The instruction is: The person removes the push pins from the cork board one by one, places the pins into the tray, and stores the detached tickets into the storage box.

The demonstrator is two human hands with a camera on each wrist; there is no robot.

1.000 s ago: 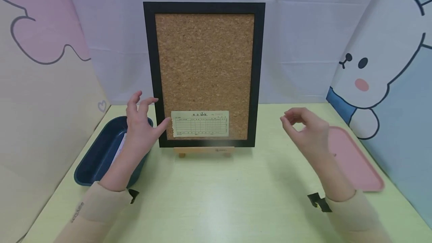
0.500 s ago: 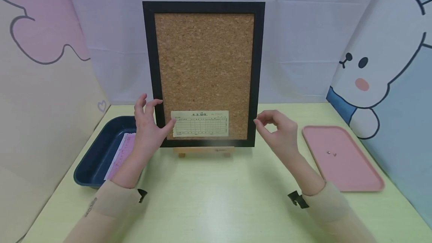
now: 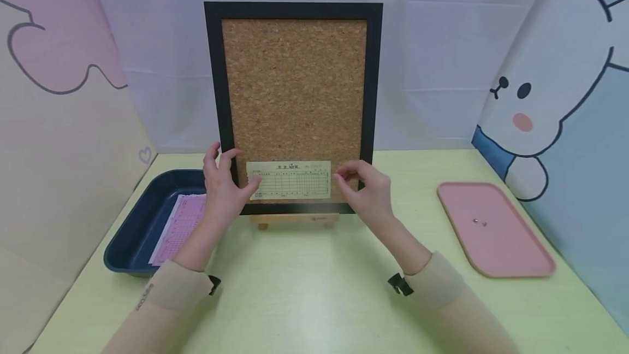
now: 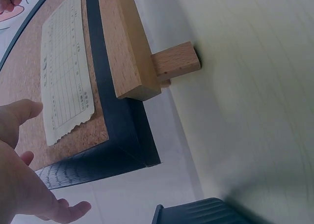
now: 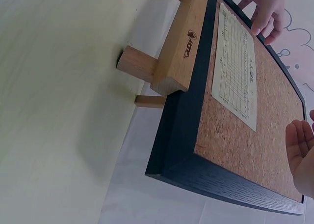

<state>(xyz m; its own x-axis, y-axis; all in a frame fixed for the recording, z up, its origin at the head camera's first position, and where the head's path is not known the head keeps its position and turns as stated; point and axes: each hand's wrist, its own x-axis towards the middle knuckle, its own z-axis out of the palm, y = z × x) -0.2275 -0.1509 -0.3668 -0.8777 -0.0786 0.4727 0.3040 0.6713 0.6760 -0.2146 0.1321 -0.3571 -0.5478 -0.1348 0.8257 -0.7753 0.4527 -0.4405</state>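
Note:
A framed cork board (image 3: 295,92) stands upright on a wooden easel (image 3: 295,218). A printed paper slip (image 3: 290,182) lies flat on its lower part, with a small metal thumbtack (image 3: 291,166) at the slip's top middle. My left hand (image 3: 223,190) is spread at the board's left side, its thumb by the slip's left edge; whether it touches is unclear. At the slip's right edge, my right hand (image 3: 371,187) has thumb and forefinger pinched together. In the left wrist view, the thin point of a thumbtack (image 4: 26,0) sticks out from those fingers.
A dark blue tray (image 3: 120,234) with pink printed slips (image 3: 179,228) stands at the left. At the right lies a pink tray (image 3: 511,250) with two small metal tacks (image 3: 475,221). A white cloth (image 3: 422,59) hangs behind the board.
My right hand has moved left from beside the pink tray to the slip's right edge, still pinching. My left hand has shifted slightly right and down, its thumb now over the slip's left edge.

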